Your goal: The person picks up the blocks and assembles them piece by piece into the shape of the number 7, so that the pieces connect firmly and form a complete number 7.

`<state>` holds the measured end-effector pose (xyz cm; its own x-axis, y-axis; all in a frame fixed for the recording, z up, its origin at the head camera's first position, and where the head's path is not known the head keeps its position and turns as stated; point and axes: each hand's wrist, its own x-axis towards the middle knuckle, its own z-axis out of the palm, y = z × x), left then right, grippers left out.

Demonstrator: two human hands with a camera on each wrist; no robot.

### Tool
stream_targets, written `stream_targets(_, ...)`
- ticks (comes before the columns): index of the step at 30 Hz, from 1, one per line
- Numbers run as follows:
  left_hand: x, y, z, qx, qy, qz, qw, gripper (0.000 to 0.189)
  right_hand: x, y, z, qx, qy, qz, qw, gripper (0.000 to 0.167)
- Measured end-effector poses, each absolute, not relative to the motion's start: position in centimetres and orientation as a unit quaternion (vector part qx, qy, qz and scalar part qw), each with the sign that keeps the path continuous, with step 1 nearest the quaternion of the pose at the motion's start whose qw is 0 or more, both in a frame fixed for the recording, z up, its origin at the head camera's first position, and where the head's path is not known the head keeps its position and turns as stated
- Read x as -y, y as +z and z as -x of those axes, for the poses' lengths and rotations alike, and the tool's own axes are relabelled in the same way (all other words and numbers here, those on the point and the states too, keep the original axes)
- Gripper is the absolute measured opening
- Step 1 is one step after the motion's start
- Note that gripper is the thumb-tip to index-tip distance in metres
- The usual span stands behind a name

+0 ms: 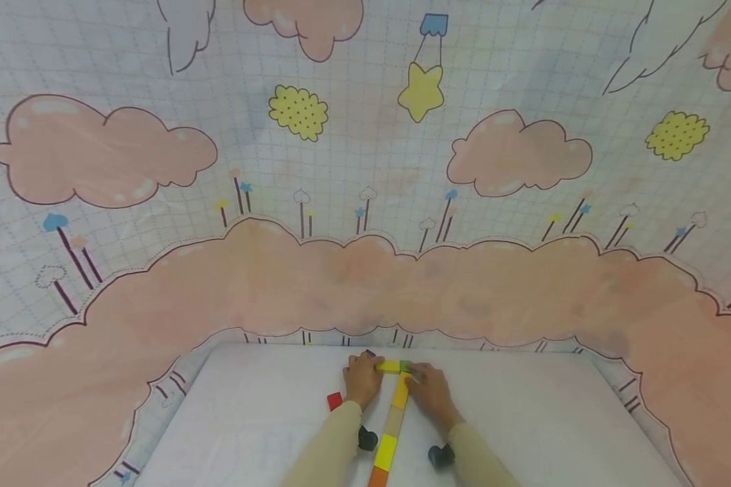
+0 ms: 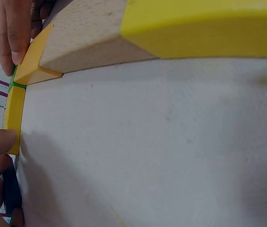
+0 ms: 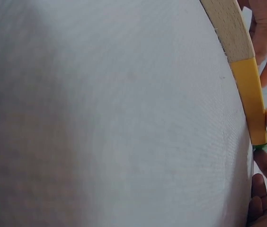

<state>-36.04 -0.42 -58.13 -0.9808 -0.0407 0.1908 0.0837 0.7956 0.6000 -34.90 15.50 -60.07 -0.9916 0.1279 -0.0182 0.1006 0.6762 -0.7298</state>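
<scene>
A row of wooden blocks bends at its far end, where a green block (image 1: pixel 405 366) forms the corner. From it a yellow block (image 1: pixel 390 366) extends left, and an orange-yellow block (image 1: pixel 401 391) leads toward the front. My left hand (image 1: pixel 363 382) has its thumb against the yellow block, while its fingers curl about a dark blue block (image 2: pixel 11 189) just beyond it. My right hand (image 1: pixel 432 392) touches the corner with straight fingers (image 2: pixel 17 38) at the green block; its thumb rests along the orange-yellow block's side.
Between my forearms the row continues through a plain wood block (image 1: pixel 393 421), another yellow block (image 1: pixel 386 452) and an orange block (image 1: pixel 378 477). Beside my left wrist lies a red block (image 1: pixel 335 400). A printed cloth (image 1: pixel 402 291) rises behind the white table (image 1: pixel 542 412).
</scene>
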Motion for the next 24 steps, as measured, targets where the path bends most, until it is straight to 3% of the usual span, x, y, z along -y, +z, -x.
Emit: stream_targets(24,0.91,-58.52,36.18,0.945,-0.307,0.042,0.107,0.024,-15.91,-60.12,34.83,0.914,0.404,0.048,0.001,0.035)
